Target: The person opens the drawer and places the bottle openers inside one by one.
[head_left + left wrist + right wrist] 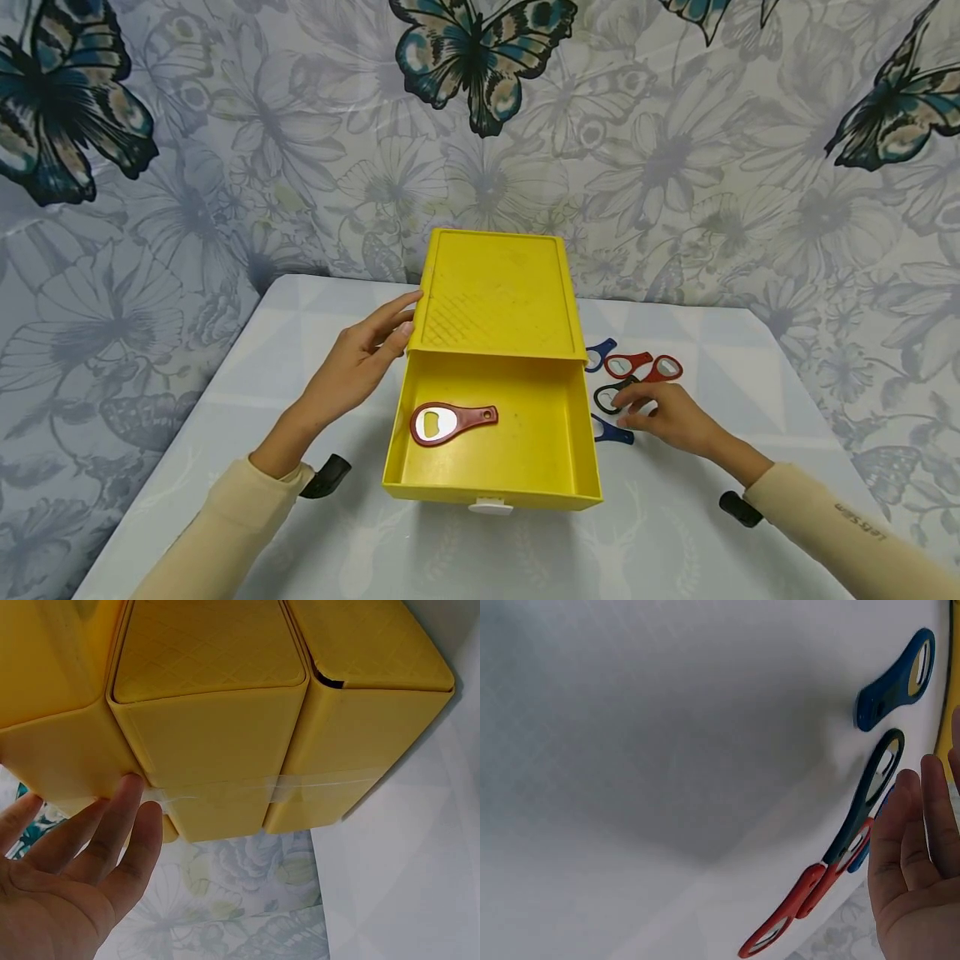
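The right hand (678, 417), fingers loose, is by a green bottle opener (861, 801), near red openers (647, 359) and blue openers (618, 432), between the drawer (536, 442) and the desk's (712, 333) right edge. The left hand (348, 367), fingers spread, touches the yellow box (495, 292). A dark red opener (471, 416) lies in the drawer, near its left wall.

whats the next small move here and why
Probably pinch the dark green bottle opener with the right grip, which is right by it. The yellow drawer stands open with one dark red opener inside and bare floor around it, and the left grip rests at the yellow box's side, which may help steady it.
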Motion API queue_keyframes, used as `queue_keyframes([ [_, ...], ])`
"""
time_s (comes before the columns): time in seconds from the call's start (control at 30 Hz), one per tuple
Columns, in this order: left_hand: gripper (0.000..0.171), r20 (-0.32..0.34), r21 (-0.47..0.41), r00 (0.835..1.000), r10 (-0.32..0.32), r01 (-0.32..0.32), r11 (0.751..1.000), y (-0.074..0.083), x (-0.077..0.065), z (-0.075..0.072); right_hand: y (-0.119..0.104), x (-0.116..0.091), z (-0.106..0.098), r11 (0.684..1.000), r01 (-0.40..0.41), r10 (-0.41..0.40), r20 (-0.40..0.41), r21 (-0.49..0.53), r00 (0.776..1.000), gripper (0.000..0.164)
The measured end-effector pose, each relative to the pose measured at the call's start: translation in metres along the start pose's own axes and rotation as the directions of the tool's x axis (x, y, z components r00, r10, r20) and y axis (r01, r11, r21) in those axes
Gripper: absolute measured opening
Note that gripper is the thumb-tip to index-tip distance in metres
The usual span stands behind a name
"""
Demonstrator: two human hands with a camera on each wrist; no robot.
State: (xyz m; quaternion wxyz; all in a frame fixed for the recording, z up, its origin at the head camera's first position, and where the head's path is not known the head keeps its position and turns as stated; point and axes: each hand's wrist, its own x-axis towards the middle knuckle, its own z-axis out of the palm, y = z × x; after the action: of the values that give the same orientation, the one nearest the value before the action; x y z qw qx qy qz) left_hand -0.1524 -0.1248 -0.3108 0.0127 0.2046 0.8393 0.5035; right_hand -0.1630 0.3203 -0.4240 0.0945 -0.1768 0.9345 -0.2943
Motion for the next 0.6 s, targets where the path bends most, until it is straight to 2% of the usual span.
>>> queue_keyframes([
  [0.33,0.047,0.005,-0.007,1.0,0.009,-0.009,1.0,0.0,0.001,0.0,0.0,-0.003,0.014,1.0,-0.017,0.017,0.047,0.008,0.999,0.033],
  [0.6,0.047,0.005,-0.013,1.0,0.008,-0.008,1.0,-0.001,0.0,0.0,0.006,-0.003,0.022,1.0,0.004,-0.003,0.046,-0.015,0.999,0.039],
])
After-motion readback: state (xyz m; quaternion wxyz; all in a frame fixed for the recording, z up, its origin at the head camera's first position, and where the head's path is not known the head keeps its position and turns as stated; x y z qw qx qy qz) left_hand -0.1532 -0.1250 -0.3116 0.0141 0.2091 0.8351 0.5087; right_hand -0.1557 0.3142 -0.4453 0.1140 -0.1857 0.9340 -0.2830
